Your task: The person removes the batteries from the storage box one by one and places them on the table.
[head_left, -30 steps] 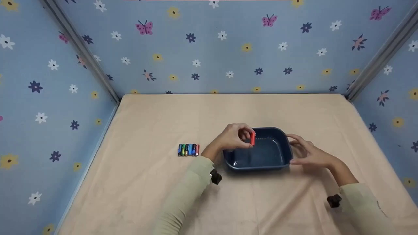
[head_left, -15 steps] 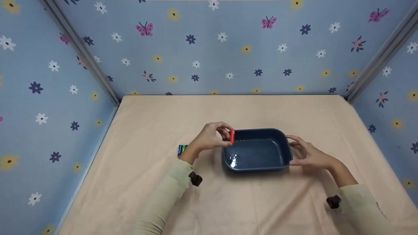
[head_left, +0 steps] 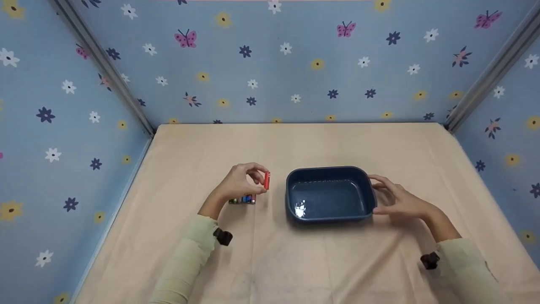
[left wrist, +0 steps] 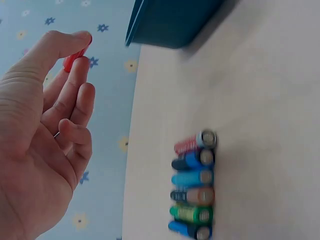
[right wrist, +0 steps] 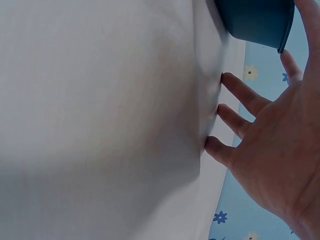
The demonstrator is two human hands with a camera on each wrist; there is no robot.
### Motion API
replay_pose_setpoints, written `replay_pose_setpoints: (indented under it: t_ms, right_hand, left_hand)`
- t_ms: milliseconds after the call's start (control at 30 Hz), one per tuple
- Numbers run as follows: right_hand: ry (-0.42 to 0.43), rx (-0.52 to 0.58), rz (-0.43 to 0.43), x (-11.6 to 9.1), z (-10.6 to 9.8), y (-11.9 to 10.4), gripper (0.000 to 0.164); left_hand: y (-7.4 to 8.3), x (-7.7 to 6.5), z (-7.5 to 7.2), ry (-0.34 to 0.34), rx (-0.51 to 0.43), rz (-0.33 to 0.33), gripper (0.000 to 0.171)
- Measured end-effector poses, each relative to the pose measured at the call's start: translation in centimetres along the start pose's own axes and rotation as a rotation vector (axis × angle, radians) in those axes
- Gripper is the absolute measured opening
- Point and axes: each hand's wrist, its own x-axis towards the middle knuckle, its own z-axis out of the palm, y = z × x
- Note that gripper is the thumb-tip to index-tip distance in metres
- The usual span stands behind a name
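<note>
Between thumb and fingertips, my left hand [head_left: 239,182] pinches a red battery [head_left: 266,180], held up in the air left of the dish. The left wrist view shows that same red battery [left wrist: 69,62] upright at the fingertips. Below the hand lies a side-by-side row of several coloured batteries [head_left: 249,199], partly covered by the hand in the head view. The row [left wrist: 194,178] shows whole in the left wrist view. My right hand [head_left: 405,202] has its fingers spread at the right side of a dark blue rectangular dish [head_left: 331,218], thumb and forefinger at its rim.
A pale peach cloth [head_left: 303,270] with creases covers the table. Blue floral panels [head_left: 274,63] stand behind and on both sides, with grey posts [head_left: 105,63] at the corners. Small black cameras [head_left: 222,236] sit on both wrists.
My left hand has moved left with the red battery, from over the dish to above the battery row. The right hand and the dish have stayed in place.
</note>
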Motion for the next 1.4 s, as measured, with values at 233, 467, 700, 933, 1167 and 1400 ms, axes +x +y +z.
replay_pose_setpoints:
  t_ms: [233,467,700,933,1167,1400]
  right_hand:
    - [0.007,-0.012,-0.012,0.1,0.0,0.0,0.097]
    - [0.015,-0.013,-0.018,0.0,0.1,0.1,0.096]
    - [0.007,-0.003,-0.019,0.1,-0.1,0.1,0.097]
    - [0.001,-0.014,-0.01,0.0,-0.1,0.1,0.096]
    - [-0.003,-0.001,-0.015,0.1,-0.1,0.1,0.096]
    - [0.008,0.003,-0.035,0.3,-0.1,0.3,0.096]
  left_hand:
    - [-2.0,-2.9,-3.1,-0.03,0.019,-0.046,0.051]
    - [-3.6,-4.6,-5.7,-0.043,0.004,-0.097,0.052]
    - [-4.6,-5.4,-6.9,-0.032,0.004,-0.151,0.054]
    - [-6.7,-5.5,-6.5,-0.027,-0.02,-0.253,0.053]
    - [-8.7,-5.6,-5.3,-0.029,-0.016,-0.338,0.054]
    - [-9.8,-5.5,-4.4,0.014,-0.036,-0.348,0.051]
